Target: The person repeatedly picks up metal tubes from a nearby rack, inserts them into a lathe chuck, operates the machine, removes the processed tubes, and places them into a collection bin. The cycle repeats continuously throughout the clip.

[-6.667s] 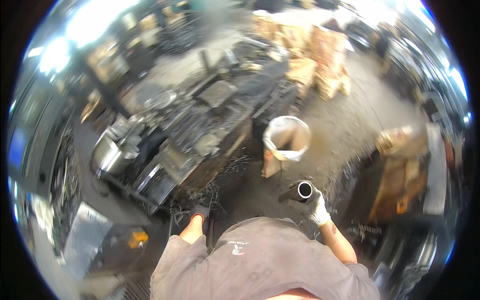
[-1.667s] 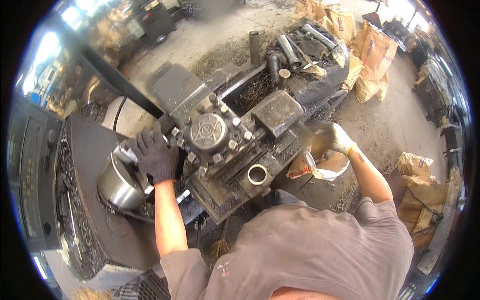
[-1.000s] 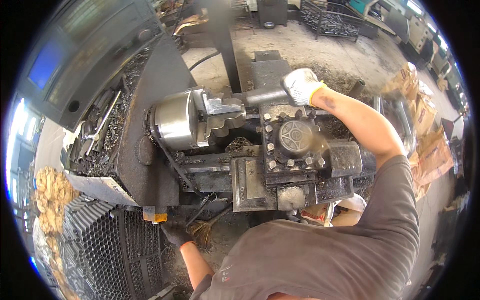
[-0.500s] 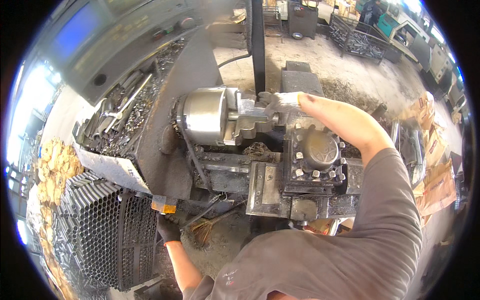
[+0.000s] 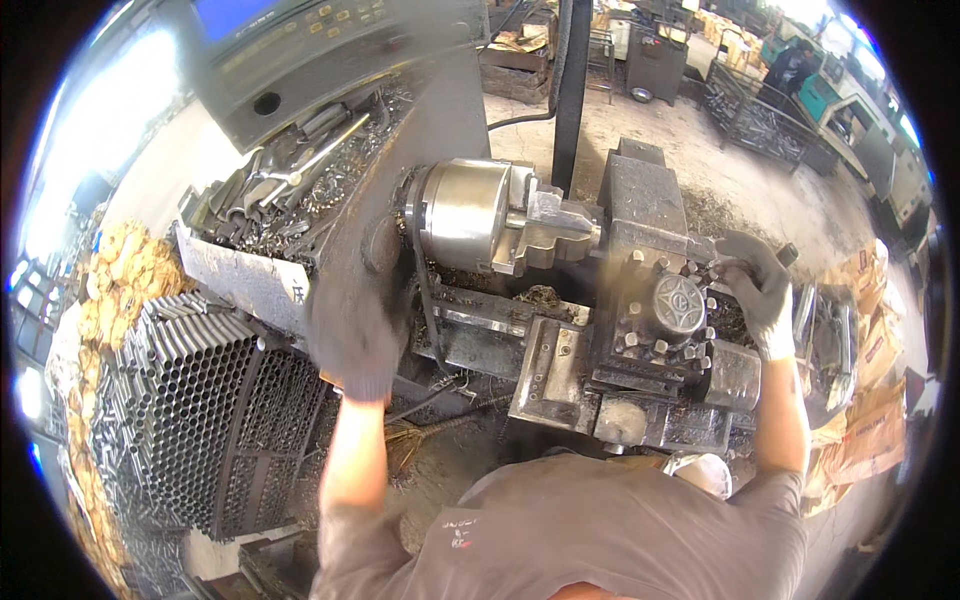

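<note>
My right hand [image 5: 758, 285], in a dark glove with a pale cuff, is at the right side of the lathe's tool post [image 5: 678, 303]. Its thumb and fingers curl toward each other beside the post's bolts; what lies between them is too small to make out. My left hand [image 5: 352, 335], also dark-gloved, is raised in front of the machine's grey housing, left of the chuck. Motion smears its fingers. The shiny steel chuck [image 5: 465, 215] sits left of the tool post, with stepped jaws [image 5: 560, 228] facing it.
A tray of metal chips and tools [image 5: 290, 180] stands at left, above a rack of stacked steel tubes [image 5: 190, 400]. A control panel [image 5: 290, 50] is at far left. A dark upright post [image 5: 571, 100] rises behind the chuck. Brown paper sacks [image 5: 865, 430] lie at right.
My right hand has left the chuck jaws and moved right, to the tool post's far side. My left hand has risen from beside the tube rack to the housing. The view has shifted.
</note>
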`<state>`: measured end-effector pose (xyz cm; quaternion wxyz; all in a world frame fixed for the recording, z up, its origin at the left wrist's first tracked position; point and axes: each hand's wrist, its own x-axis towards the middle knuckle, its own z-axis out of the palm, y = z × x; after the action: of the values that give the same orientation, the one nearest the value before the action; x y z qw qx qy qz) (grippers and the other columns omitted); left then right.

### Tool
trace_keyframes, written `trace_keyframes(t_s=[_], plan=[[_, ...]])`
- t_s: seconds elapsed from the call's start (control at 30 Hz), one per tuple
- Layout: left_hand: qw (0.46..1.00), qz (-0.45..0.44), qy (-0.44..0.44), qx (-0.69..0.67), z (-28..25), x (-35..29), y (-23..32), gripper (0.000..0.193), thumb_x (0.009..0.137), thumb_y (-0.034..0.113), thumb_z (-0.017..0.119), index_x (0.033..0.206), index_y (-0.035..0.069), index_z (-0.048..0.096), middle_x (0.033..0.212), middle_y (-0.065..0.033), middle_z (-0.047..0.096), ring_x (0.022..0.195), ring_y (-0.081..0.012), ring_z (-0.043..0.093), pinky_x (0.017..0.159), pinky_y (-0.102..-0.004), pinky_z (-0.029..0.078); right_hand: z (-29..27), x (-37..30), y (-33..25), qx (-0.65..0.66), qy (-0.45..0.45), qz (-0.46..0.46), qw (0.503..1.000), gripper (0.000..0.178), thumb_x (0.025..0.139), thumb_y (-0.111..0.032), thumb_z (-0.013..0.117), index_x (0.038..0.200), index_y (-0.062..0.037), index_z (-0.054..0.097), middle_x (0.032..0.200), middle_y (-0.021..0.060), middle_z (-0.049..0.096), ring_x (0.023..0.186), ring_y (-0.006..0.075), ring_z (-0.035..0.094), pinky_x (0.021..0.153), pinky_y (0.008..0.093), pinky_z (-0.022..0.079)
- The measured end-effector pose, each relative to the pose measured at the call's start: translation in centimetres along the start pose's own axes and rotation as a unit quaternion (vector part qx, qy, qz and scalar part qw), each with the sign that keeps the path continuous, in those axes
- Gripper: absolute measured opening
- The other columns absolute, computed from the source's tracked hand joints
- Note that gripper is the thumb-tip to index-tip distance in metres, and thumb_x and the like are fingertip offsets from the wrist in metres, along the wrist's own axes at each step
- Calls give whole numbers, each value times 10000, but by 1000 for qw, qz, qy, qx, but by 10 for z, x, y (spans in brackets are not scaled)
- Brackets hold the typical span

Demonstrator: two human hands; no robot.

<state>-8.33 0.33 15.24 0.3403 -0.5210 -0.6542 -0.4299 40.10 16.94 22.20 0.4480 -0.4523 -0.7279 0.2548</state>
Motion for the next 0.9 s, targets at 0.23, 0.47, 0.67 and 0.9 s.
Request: trace_keyframes(t_s=[0.23,0.47,0.67,0.9], plan=[[955,-35,-205,213,164,232,47,787,1066,409,533,1718,172,161,1330,-268,695,1208,-404,708,1046,-575,522,-74,15,-18,17,22,30,999,425,941,70,563,1313,-52,727,1192,128,772,760,89,692,642,215,562],[939,-33,-247,239,178,252,35,832,1019,541,543,1710,263,172,1439,-255,638,1164,-469,710,969,-644,543,-126,56,-78,-16,42,-217,975,345,1013,-21,625,1350,-2,699,1199,171,777,1008,195,771,887,311,658],[988,51,-134,52,28,48,74,398,970,407,726,1292,174,708,1159,-135,752,1028,-342,745,859,-475,602,-67,66,-136,-45,-21,-359,932,358,1026,-68,643,1375,-4,687,1209,180,773,1038,212,772,907,310,654],[852,-412,-321,47,-245,-251,56,473,969,403,708,1354,130,676,1077,-129,766,1003,-329,747,867,-472,573,147,-53,-165,57,-314,-376,870,379,1018,-91,661,1387,-10,678,1203,181,775,1028,218,774,901,317,655]])
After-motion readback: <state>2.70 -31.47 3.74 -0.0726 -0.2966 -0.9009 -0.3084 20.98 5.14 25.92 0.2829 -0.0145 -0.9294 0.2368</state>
